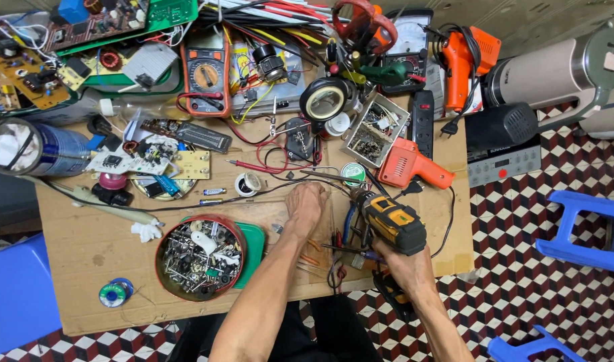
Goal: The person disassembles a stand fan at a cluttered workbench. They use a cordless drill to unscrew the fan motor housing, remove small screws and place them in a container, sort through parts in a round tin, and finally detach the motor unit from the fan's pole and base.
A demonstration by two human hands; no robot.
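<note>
the yellow-and-black cordless drill sits just right of the round tin of parts on the cardboard surface; it looks heavy and stiff, best held by its handle. the right hand has its grip wrapped around that handle. the left hand presses flat beside the drill's nose, holding nothing.

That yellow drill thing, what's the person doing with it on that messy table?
The person's right hand grips a yellow and black cordless drill, its nose pointing toward the left hand. That left hand presses flat on the cardboard-covered table. A round tin of metal parts sits beside the left arm, and an orange tool lies just beyond the drill.
</note>
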